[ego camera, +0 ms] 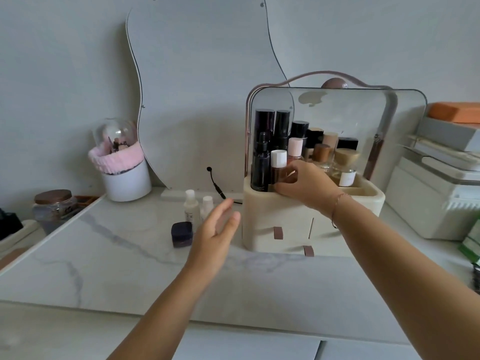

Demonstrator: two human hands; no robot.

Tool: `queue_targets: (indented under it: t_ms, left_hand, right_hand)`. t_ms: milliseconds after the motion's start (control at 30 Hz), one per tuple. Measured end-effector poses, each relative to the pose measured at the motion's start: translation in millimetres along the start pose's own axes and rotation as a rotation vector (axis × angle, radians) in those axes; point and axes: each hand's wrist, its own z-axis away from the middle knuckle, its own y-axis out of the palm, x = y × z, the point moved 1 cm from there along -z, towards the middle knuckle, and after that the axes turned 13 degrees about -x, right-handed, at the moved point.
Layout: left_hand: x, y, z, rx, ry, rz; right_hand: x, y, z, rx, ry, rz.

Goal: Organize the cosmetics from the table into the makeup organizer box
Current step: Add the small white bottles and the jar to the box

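Note:
The cream makeup organizer box (272, 216) stands right of centre with its clear lid (337, 113) raised and several bottles inside. My right hand (306, 183) reaches into its top compartment and grips a brown bottle with a white cap (278, 162) at the front. My left hand (215, 229) hovers open above the marble table, fingers apart, holding nothing. Just left of it on the table stand two small white bottles (191, 207) (207, 203) and a dark blue square jar (181, 233). A thin black brush (215, 181) leans behind them.
A white cup with a pink band and a clear dome (122, 162) holding brushes sits at back left, under a wavy mirror (202, 87). A lidded glass jar (54, 206) stands far left. White boxes and trays (441, 193) are stacked at right.

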Motion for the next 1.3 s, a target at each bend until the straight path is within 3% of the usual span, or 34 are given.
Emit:
queue_targets:
  t_ms: [167,267,433,567,633,733,933,1033,1167,1300]
  left_hand:
    - [6.8,-43.4,-26.2,-0.356,0.042,0.019]
    - [22.1,-61.9,-45.6,-0.429,0.013,-0.078]
    - [45.3,-71.0,-77.4,-0.302,-0.071,-0.233]
    - [56.2,-71.5,-91.6,-0.098,-0.149,-0.189]
    - [58.9,-71.4,-93.4,-0.076,-0.146,-0.214]
    - [60.1,-68.0,-93.0,-0.12,-0.15,-0.165]
    - [42.8,-77.5,-88.1,-0.349,0.013,0.026]
    - [32.1,-84.3,-82.9,-0.365,0.057,0.094]
    - [27.2,-91.6,-71.4,-0.31,0.065,0.075]
    - [27.6,-98.3,-60.1,-0.27,0.02,0.062]
  right_hand:
    - [0.7,-3.2,1.5,0.011,-0.016,0.029]
    - [1.9,-5.2,7.0,0.012,-0.035,0.085]
    - [4.2,-10.7,26.6,-0.081,-0.008,0.047]
    - [13.0,-8.0,66.6,-0.499,-0.032,-0.108]
    - [24.0,3.1,91.9,-0.607,-0.097,-0.242]
    - [36.7,35.1,119.1,-0.475,-0.136,-0.398]
    - [41.9,114.6,114.6,-0.007,0.016,-0.374]
    - [45.7,145.5,89.7,0.05,0.152,-0.358]
    - [47.4,168.6,65.1,0.072,0.42,-0.569]
    - [45.0,171.8,60.1,0.031,0.344,-0.579]
